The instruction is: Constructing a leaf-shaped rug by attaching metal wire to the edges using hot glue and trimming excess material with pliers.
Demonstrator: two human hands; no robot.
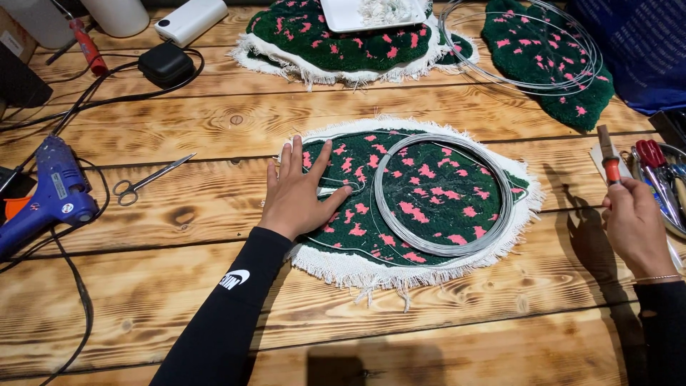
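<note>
Head view: left hand flat, fingers spread wide, pressing left edge of green rug piece with pink spots, likely to keep it from sliding. Rug piece lies mid table, white fringe around. Coil of silver wire rests on top of it. Right hand closed around orange-handled tool, tip up, by tool tray at right. Blue glue gun and small scissors lie at left, close for grabbing.
</note>
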